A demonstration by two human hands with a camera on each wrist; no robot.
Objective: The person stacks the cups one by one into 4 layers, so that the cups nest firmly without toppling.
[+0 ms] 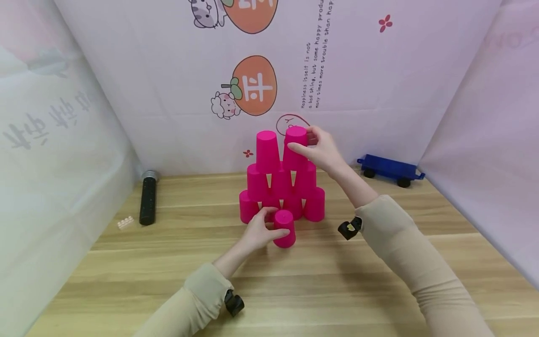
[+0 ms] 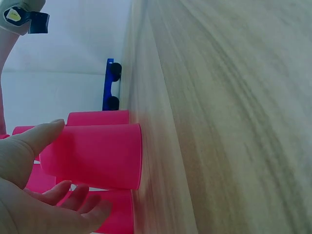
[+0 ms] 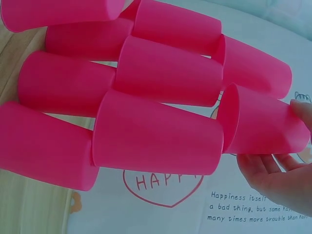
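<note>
Pink cups, mouths down, form a stacked pyramid (image 1: 281,180): several at the bottom, three in the middle, two on top. My right hand (image 1: 322,149) holds the top right cup (image 1: 295,152), thumb on its near side and fingers at the far side. The right wrist view shows this cup (image 3: 265,124) slightly tilted, its open rim by the middle row. In front of the pyramid a single cup (image 1: 284,231) stands upside down on the table. My left hand (image 1: 258,229) reaches round it with thumb and fingers, seen too in the left wrist view around the cup (image 2: 97,156).
A black microphone (image 1: 148,199) lies at the left, near a small pale block (image 1: 125,222). To the right, by the back wall, stands a blue toy wagon (image 1: 389,168). White printed cloth (image 1: 168,93) closes off the wooden table (image 1: 189,262) at the back and sides.
</note>
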